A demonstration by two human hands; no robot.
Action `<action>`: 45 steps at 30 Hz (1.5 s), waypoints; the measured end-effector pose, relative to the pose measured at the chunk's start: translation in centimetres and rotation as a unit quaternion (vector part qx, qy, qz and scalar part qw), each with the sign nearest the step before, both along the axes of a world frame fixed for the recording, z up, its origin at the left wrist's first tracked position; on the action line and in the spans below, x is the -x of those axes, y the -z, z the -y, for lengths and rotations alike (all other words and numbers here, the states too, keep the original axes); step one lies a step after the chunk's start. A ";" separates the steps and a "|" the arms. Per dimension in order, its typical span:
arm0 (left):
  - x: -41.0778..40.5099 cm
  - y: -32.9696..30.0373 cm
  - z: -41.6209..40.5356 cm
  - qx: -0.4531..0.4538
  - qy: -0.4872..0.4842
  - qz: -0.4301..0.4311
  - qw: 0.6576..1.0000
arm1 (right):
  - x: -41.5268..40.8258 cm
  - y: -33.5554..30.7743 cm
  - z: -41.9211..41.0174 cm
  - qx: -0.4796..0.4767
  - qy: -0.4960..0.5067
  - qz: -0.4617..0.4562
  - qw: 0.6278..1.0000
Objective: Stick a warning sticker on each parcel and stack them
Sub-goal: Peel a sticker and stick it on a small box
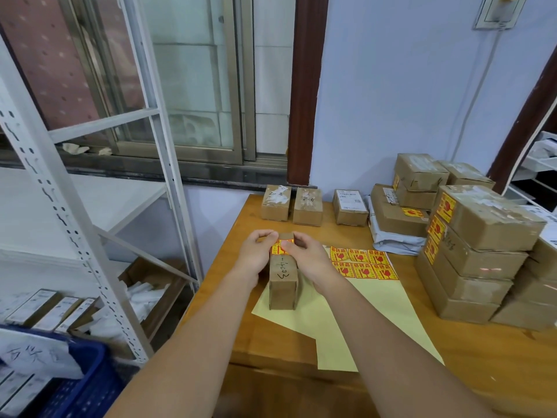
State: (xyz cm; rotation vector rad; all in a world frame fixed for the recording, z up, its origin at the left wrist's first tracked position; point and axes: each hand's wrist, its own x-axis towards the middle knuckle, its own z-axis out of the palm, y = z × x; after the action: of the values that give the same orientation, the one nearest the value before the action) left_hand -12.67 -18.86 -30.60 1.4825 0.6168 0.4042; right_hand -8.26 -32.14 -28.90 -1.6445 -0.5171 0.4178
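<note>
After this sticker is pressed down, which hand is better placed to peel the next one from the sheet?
The right hand: the yellow backing sheet with red-and-yellow warning stickers lies directly beside it, while the left hand is beyond the small brown cardboard parcel.

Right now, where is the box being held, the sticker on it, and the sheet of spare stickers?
box (283, 279), head view, on its top face by the handwriting.
sticker (278, 248), head view, on its visible yellow part.
sticker sheet (363, 263), head view, among the remaining stickers.
</note>
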 end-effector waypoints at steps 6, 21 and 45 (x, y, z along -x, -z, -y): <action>0.8 -0.2 -0.1 -0.039 0.010 -0.007 0.999 | 0.0 -0.4 0.1 0.032 -0.007 0.011 0.999; 2.4 0.0 -0.5 -0.106 0.073 -0.028 0.991 | 0.8 -1.8 0.7 0.060 -0.034 -0.007 0.998; 2.0 -0.1 0.0 -0.177 0.019 -0.019 0.984 | 1.4 -3.0 1.4 0.058 -0.058 -0.067 0.994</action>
State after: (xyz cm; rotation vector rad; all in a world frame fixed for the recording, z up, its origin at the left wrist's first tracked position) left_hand -14.71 -18.90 -30.46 1.8419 0.5665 0.4743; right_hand -9.66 -33.51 -25.86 -1.6890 -0.4962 0.6501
